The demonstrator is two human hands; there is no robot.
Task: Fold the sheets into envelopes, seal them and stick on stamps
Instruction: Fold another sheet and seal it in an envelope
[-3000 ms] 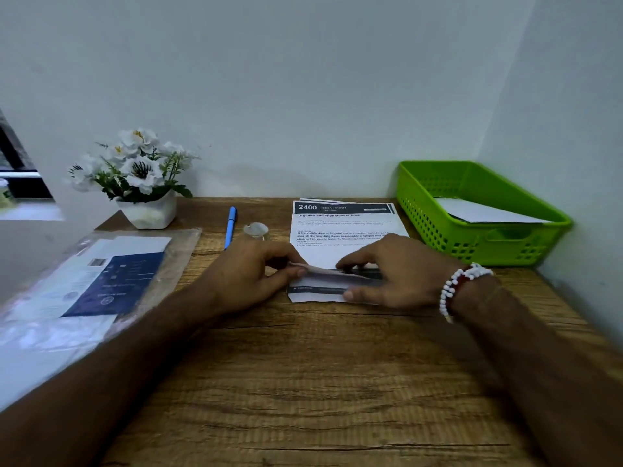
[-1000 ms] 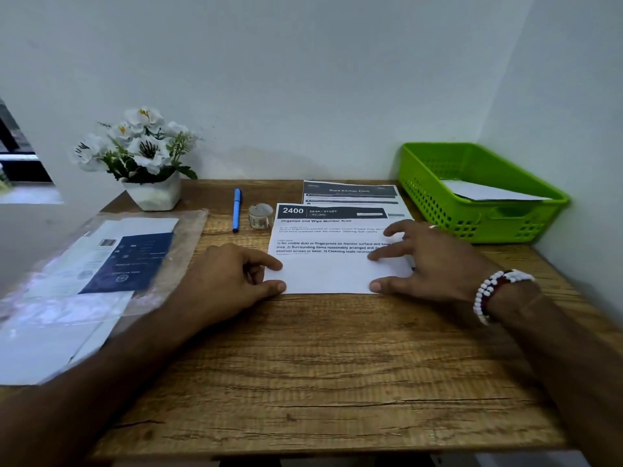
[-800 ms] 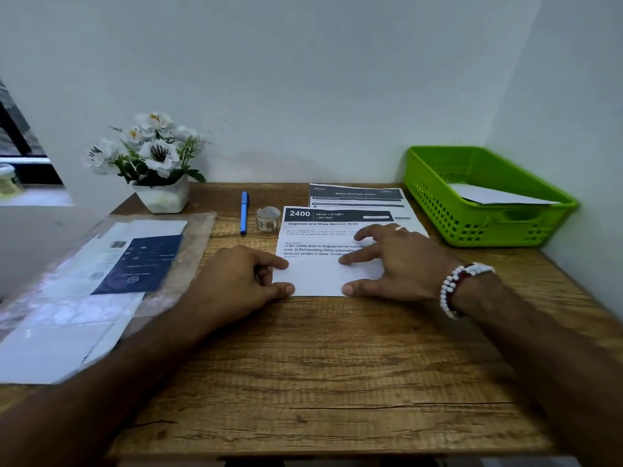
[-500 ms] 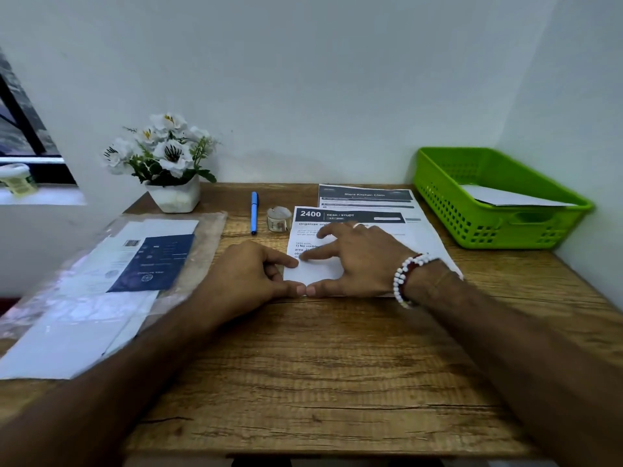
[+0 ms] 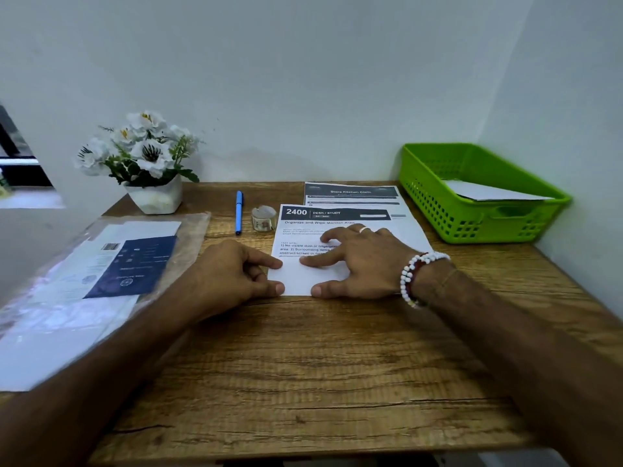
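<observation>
The printed sheet headed "2400 DESK / STUDY" [image 5: 296,276] lies on the wooden desk [image 5: 303,365], its lower part folded up so a blank white face shows. My left hand [image 5: 232,276] touches the sheet's left edge with index fingertip and thumb tip. My right hand [image 5: 357,261], with a ring and a bead bracelet, presses flat on the folded part, fingers spread. A second printed sheet [image 5: 350,193] lies behind, partly covered by the first.
A small roll [image 5: 264,220] and a blue pen [image 5: 238,212] lie left of the sheets. A clear plastic sleeve of papers [image 5: 101,264] covers the desk's left side. A flower pot [image 5: 153,198] stands back left. A green basket [image 5: 438,214] holding white paper [image 5: 485,193] sits back right.
The sheet's lower part went from being lifted to lying folded flat. My right hand slid left along the fold toward my left hand. My left hand stayed at the left edge.
</observation>
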